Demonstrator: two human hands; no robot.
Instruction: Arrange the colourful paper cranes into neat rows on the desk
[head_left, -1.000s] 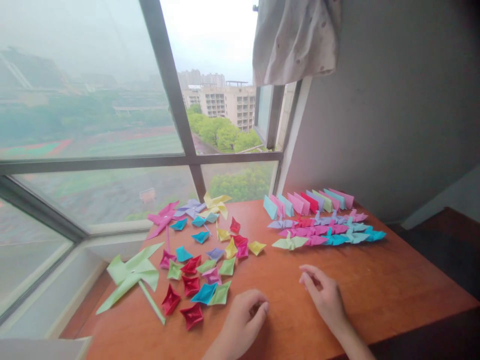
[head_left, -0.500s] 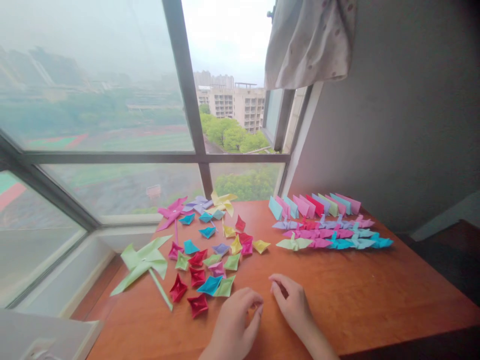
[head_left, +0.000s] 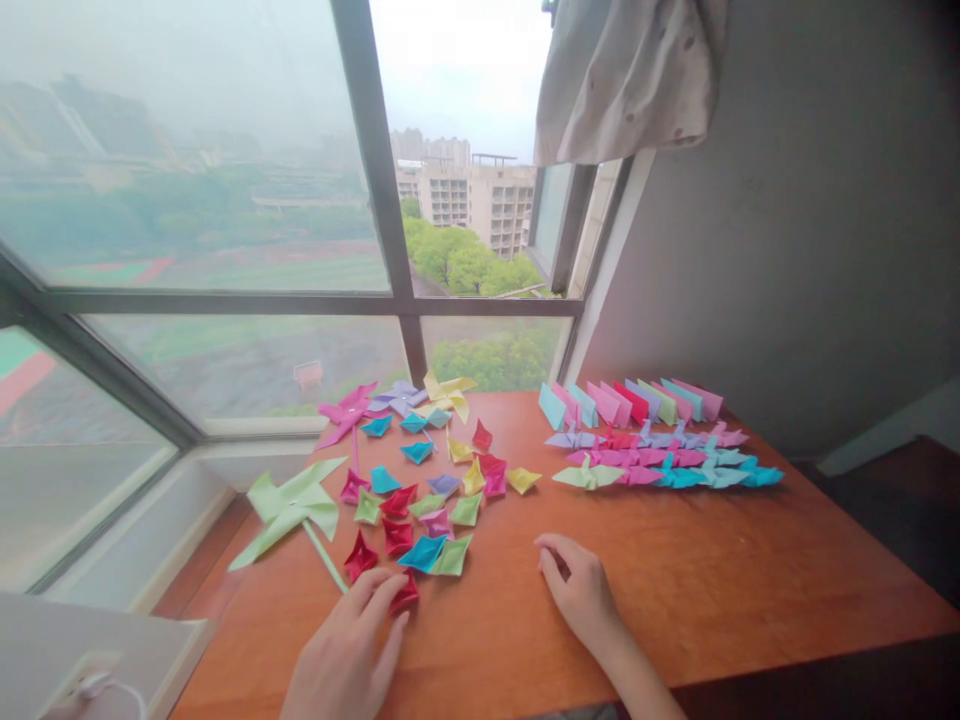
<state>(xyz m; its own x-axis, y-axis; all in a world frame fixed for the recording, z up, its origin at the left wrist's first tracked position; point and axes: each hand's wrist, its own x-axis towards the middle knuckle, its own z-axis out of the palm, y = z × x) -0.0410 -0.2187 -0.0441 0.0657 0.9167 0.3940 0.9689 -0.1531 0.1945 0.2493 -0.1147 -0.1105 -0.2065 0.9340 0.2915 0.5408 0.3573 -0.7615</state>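
Note:
My left hand is over the near left of the table, its fingers reaching to a dark red paper boat and partly covering it. The thumb stands apart from the fingers, so the hand is open; whether it touches the boat I cannot tell. Close to its fingertips are another red paper boat and the stick of a green paper pinwheel. My right hand rests on bare wood right of the boats, fingers curled and tips together, with nothing visible in them.
Several coloured paper boats spread across the left of the wooden table. Behind them stand pink, purple and yellow pinwheels. Rows of paper cranes and upright folded papers line the back right. Windows border the far side.
My left hand has moved left from beside the right hand to the near red boat, its fingers spreading. The right hand stays about where it was. The view has shifted slightly.

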